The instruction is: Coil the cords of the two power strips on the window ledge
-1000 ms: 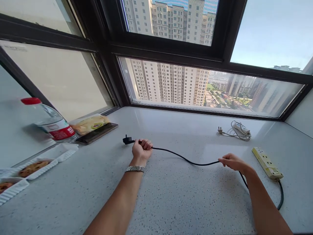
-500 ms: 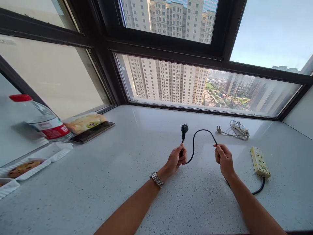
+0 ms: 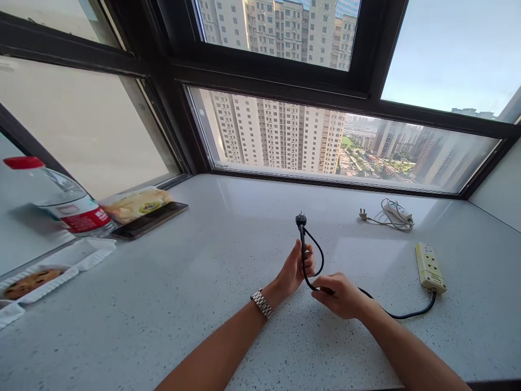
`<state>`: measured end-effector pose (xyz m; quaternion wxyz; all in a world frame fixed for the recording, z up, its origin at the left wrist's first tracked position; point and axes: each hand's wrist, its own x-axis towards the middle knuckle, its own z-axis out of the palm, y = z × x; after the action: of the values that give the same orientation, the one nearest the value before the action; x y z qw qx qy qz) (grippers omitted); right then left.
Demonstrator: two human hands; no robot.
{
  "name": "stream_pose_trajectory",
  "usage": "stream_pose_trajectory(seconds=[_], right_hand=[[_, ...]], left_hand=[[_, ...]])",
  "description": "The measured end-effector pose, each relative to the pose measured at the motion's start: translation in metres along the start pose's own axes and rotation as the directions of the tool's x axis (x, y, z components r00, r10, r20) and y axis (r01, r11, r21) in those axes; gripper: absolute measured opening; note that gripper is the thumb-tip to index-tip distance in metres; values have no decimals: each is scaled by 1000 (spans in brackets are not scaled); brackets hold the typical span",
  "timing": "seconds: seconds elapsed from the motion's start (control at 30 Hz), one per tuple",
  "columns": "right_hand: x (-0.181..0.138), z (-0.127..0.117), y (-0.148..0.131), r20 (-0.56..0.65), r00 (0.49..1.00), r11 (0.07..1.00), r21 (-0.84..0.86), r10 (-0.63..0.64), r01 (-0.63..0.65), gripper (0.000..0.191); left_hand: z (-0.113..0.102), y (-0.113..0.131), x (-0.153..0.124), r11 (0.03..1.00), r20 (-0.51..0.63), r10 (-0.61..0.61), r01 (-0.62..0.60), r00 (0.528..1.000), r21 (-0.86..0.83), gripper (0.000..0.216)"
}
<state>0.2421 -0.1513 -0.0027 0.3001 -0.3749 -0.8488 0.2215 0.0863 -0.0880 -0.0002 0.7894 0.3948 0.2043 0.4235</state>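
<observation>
My left hand, with a metal watch on the wrist, is closed around a black power cord just below its plug. The black plug points away from me with its prongs showing. Closer to me on the right, my right hand pinches the same cord, which loops up past the left hand toward the plug. From under the right hand the cord runs to a cream power strip lying on the white speckled counter.
A white power strip with a coiled cord lies at the back right. On the left are a red-capped bottle, a yellowish packet, a dark phone and a white tray with cookies. Windows border the counter's far side.
My right hand has moved left and toward me, bringing its part of the cord up to my left hand. The cord now loops around there, and the plug has turned slightly.
</observation>
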Motion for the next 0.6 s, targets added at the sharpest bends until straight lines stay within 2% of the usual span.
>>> stream_pose_trajectory(seconds=[0.1,0.2,0.33,0.47,0.6], right_hand=[[1,4,1,50,998,997,-67,35,-32,14],[2,7,3,79,988,984,-133,134,-123,9],[3,10,7,83,972,956,-212,222,-200,11],[5,13,8,69,967,941,-256,244,-219,16],[7,6,7,89,963,937,-272,253,-221,16]], left_hand=[[0,0,0,1000,-27,2,-3,1000,-10,53],[-1,3,0,1000,-76,-5,5,997,-8,48],[-1,7,-1,999,-111,31,-28,993,32,43],[1,8,-2,996,-108,65,-59,992,60,45],[-6,14,0,994,-148,109,-110,983,1,55]])
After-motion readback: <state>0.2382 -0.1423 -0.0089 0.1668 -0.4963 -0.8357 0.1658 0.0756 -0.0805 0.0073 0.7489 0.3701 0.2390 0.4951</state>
